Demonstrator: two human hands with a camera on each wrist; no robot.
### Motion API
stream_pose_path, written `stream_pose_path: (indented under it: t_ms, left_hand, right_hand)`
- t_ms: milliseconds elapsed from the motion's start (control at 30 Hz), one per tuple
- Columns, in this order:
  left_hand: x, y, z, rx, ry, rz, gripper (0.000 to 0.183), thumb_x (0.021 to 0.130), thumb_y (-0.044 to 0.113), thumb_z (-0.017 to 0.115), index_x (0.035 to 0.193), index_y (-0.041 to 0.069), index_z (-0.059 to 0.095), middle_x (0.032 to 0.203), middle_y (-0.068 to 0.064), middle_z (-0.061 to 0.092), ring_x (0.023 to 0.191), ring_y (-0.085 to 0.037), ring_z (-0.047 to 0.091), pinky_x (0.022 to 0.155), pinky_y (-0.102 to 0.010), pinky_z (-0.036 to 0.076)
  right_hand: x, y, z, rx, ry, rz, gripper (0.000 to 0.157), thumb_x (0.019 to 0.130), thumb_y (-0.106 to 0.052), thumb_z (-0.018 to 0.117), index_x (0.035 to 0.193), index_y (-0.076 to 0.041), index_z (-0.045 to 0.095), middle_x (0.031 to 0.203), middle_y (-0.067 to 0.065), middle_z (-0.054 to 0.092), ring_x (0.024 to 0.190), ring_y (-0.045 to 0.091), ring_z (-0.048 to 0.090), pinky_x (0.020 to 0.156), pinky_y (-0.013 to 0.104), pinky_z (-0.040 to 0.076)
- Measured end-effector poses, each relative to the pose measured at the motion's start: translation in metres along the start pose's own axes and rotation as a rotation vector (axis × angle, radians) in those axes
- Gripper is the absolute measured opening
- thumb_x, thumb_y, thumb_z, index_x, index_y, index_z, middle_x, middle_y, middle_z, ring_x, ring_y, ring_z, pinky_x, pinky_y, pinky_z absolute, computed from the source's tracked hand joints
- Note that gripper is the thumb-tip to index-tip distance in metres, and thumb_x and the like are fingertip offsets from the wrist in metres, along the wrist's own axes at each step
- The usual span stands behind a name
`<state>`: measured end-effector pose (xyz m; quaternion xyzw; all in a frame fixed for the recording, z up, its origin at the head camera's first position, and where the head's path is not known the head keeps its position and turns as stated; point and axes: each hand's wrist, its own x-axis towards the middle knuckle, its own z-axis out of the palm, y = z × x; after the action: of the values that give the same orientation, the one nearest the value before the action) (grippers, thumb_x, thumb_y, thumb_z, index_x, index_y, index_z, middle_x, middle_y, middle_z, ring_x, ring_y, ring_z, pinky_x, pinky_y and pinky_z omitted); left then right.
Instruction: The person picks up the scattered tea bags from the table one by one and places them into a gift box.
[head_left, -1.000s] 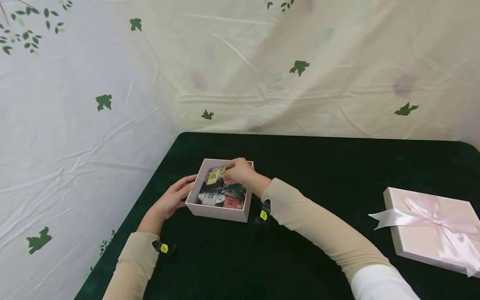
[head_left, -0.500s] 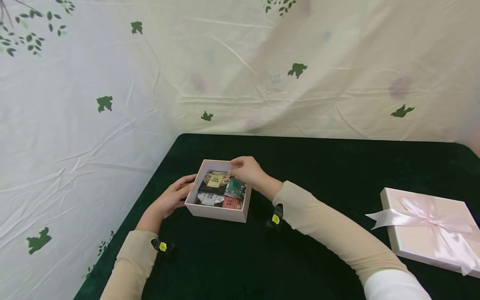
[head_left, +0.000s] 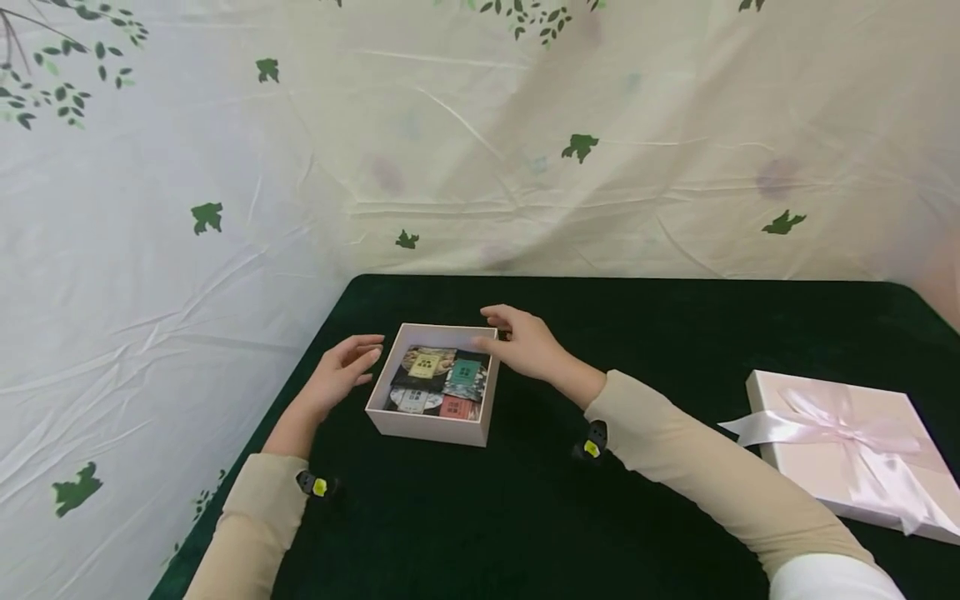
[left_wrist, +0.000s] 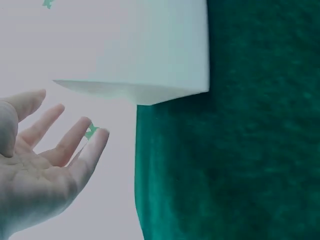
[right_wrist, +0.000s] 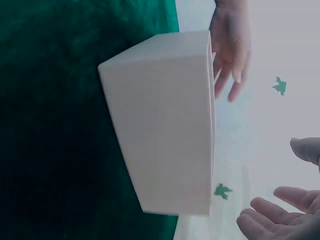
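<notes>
A pale pink open box [head_left: 429, 427] sits on the dark green table. Inside lie several flat printed packets: one with a yellow label [head_left: 423, 365], one with a green label [head_left: 466, 371], one with a grey-white label [head_left: 412, 400] and one with a red label [head_left: 455, 407]. My left hand [head_left: 339, 377] is just left of the box, apart from it, with loosely bent fingers. Above the box's far right corner, my right hand [head_left: 531, 343] spreads its fingers and holds nothing. The right wrist view shows that hand [right_wrist: 285, 212] clear of the box wall [right_wrist: 165, 130].
A pink box lid [head_left: 885, 408] tied with a satin ribbon bow [head_left: 851, 435] lies at the right of the table [head_left: 637, 500]. Pale cloth [head_left: 480, 167] with printed leaves hangs behind and to the left, close to the table's edges.
My right hand has drawn out of the box, up and to the right, leaving the green-labelled packet flat beside the yellow one. My left hand has come off the box's left wall.
</notes>
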<state>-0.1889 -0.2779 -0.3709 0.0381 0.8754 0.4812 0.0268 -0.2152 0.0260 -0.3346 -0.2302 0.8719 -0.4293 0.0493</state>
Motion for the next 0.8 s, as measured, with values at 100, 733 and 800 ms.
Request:
stream_pose_path:
  t_ms: [100, 733, 800]
  left_hand:
    - [0.008, 0.008, 0.000, 0.078, 0.056, 0.063, 0.045, 0.100, 0.028, 0.049, 0.137, 0.005, 0.044, 0.139, -0.023, 0.047, 0.128, -0.039, 0.044, 0.101, -0.056, 0.040]
    - [0.030, 0.073, 0.040, 0.326, 0.062, 0.341, 0.055, 0.093, 0.021, 0.060, 0.143, 0.008, 0.039, 0.148, -0.018, 0.034, 0.139, -0.036, 0.025, 0.110, -0.059, 0.023]
    - [0.031, 0.077, 0.046, 0.356, 0.033, 0.355, 0.057, 0.094, 0.024, 0.060, 0.144, 0.009, 0.038, 0.150, -0.019, 0.031, 0.139, -0.037, 0.025, 0.110, -0.059, 0.024]
  right_hand:
    - [-0.006, 0.003, -0.010, -0.070, 0.024, -0.012, 0.062, 0.092, -0.035, 0.062, 0.143, -0.006, 0.040, 0.144, 0.017, 0.045, 0.133, 0.033, 0.042, 0.105, 0.050, 0.039]
    - [-0.038, 0.041, -0.058, -0.343, 0.181, -0.021, 0.076, 0.089, -0.045, 0.063, 0.147, -0.006, 0.033, 0.152, 0.021, 0.027, 0.137, 0.042, 0.028, 0.106, 0.060, 0.031]
    - [-0.041, 0.047, -0.063, -0.360, 0.188, -0.008, 0.077, 0.089, -0.045, 0.062, 0.147, -0.006, 0.032, 0.153, 0.022, 0.025, 0.138, 0.044, 0.026, 0.105, 0.061, 0.032]
